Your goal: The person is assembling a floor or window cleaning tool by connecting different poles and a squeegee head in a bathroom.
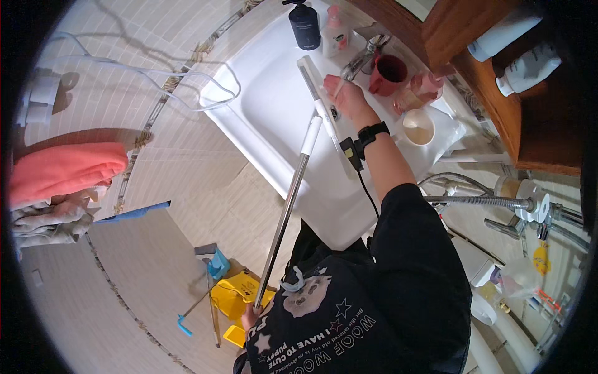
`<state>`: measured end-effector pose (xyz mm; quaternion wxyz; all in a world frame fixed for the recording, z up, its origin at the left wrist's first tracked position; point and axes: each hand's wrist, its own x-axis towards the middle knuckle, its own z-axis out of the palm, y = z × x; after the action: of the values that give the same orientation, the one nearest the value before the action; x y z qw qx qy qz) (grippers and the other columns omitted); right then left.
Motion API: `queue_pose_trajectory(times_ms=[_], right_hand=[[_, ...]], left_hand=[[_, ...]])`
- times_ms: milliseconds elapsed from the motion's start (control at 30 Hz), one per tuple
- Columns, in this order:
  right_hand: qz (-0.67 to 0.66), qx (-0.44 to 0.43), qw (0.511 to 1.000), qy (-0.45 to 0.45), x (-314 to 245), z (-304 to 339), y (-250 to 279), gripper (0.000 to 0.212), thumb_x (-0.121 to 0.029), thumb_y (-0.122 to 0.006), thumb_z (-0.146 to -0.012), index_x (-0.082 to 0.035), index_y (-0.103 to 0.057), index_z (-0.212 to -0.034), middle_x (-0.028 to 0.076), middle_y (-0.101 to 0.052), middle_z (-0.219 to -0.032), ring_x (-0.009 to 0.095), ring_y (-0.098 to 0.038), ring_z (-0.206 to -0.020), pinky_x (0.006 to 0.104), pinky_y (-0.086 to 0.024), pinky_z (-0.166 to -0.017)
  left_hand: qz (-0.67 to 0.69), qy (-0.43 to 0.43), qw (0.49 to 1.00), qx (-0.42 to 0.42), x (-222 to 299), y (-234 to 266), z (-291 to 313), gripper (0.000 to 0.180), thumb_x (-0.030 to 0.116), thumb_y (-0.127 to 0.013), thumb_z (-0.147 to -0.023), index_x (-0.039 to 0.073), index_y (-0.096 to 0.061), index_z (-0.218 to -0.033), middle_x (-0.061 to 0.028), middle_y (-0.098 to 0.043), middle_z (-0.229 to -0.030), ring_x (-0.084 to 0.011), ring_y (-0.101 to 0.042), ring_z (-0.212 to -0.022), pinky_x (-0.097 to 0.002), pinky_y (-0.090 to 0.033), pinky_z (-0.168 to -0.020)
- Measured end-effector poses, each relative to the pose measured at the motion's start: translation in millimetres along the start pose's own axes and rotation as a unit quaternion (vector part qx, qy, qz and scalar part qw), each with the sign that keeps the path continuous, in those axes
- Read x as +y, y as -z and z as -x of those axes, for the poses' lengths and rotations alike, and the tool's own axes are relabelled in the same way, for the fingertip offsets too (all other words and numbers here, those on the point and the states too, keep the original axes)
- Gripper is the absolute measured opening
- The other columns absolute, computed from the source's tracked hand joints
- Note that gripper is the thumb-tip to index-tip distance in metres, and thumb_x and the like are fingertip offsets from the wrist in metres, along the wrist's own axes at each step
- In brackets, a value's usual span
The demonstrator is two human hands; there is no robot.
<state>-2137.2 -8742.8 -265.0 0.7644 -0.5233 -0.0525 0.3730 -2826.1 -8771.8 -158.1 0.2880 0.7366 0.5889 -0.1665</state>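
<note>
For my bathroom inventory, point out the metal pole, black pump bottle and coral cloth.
Metal pole [283,224]: head view, mid-shaft.
Black pump bottle [305,28]: head view, body.
Coral cloth [70,167]: head view, middle.

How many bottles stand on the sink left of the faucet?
2: a black bottle by the picture's upper edge, and a white-and-pink bottle just to its right. Others could stand beyond the picture's edge.

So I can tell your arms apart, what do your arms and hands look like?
The right hand is bare; its wrist wears a black strap with a small dark box and thin black cable. A black sleeve ends near the elbow. The left hand, partly visible, looks bare; its wrist is hidden.
</note>
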Motion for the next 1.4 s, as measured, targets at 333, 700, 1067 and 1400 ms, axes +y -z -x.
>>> queue_pose_trajectory(times_ms=[333, 700, 1067, 1400], right_hand=[[0.118, 0.049, 0.983, -0.136, -28, 40, -61, 0.043, -0.045, -0.052, -0.077, -0.002, -0.052, -0.084, 0.005, -0.051, -0.069, 0.012, -0.047, -0.053, 0.0233, -0.043, -0.048], [-0.043, -0.105, 0.989, -0.092, -13, 40, -49, 0.031, -0.03, -0.048, -0.083, 0.0, -0.053, -0.091, 0.008, -0.057, -0.078, 0.018, -0.055, -0.068, 0.0267, -0.044, -0.063], [-0.093, -0.05, 0.989, -0.108, -11, 28, -41, 0.031, -0.022, -0.052, -0.08, 0.003, -0.05, -0.098, 0.012, -0.056, -0.083, 0.02, -0.055, -0.072, 0.0266, -0.045, -0.067], [-0.016, 0.041, 0.994, -0.101, -39, 40, -54, 0.043, -0.045, -0.052, -0.077, -0.004, -0.05, -0.091, 0.006, -0.05, -0.072, 0.015, -0.047, -0.057, 0.0265, -0.044, -0.051]], left_hand=[[-0.07, -0.104, 0.99, 0.06, -18, 9, 6, 0.029, 0.02, -0.067, -0.065, 0.007, -0.052, -0.087, -0.0179, -0.055, -0.065, -0.0343, -0.055, -0.061, -0.0377, -0.045, -0.051], [-0.087, -0.075, 0.99, 0.086, -32, 31, 16, 0.028, 0.029, -0.061, -0.069, 0.011, -0.052, -0.089, -0.0175, -0.057, -0.07, -0.0358, -0.055, -0.061, -0.0423, -0.044, -0.052], [-0.113, -0.129, 0.984, 0.046, -18, 63, -10, 0.029, 0.034, -0.056, -0.072, 0.01, -0.052, -0.088, -0.016, -0.057, -0.07, -0.0356, -0.055, -0.062, -0.0413, -0.044, -0.052], [-0.11, -0.174, 0.974, 0.1, -9, 94, -24, 0.025, 0.035, -0.058, -0.068, 0.01, -0.054, -0.074, -0.0129, -0.055, -0.061, -0.0325, -0.054, -0.056, -0.0384, -0.043, -0.048]])
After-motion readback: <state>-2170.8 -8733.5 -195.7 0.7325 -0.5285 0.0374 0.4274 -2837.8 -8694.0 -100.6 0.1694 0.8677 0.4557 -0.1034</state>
